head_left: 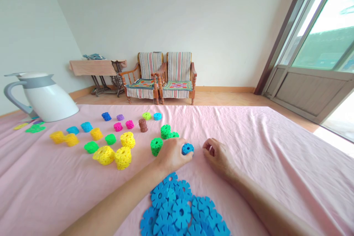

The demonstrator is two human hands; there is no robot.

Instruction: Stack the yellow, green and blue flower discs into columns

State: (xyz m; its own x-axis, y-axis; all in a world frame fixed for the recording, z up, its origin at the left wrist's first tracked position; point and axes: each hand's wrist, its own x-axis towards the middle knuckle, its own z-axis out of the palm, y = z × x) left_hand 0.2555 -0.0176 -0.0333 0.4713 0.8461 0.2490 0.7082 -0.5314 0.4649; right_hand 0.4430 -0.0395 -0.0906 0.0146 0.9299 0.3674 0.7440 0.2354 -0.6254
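Note:
My left hand (173, 154) is closed around a small stack of blue snowflake discs (187, 149) standing on the pink cloth (276, 155). My right hand (217, 155) rests just to the right of that stack, fingers curled in, with nothing visible in them. A loose pile of blue discs (179, 210) lies in front of me between my forearms. Green stacks (156, 146) stand just left of my left hand.
Yellow stacks (123, 156), further blue, green, pink, purple and brown stacks spread over the left half of the cloth. A white jug (47, 97) stands at far left. Two wooden chairs (163, 77) and a side table (94, 68) are by the wall; a glass door at right.

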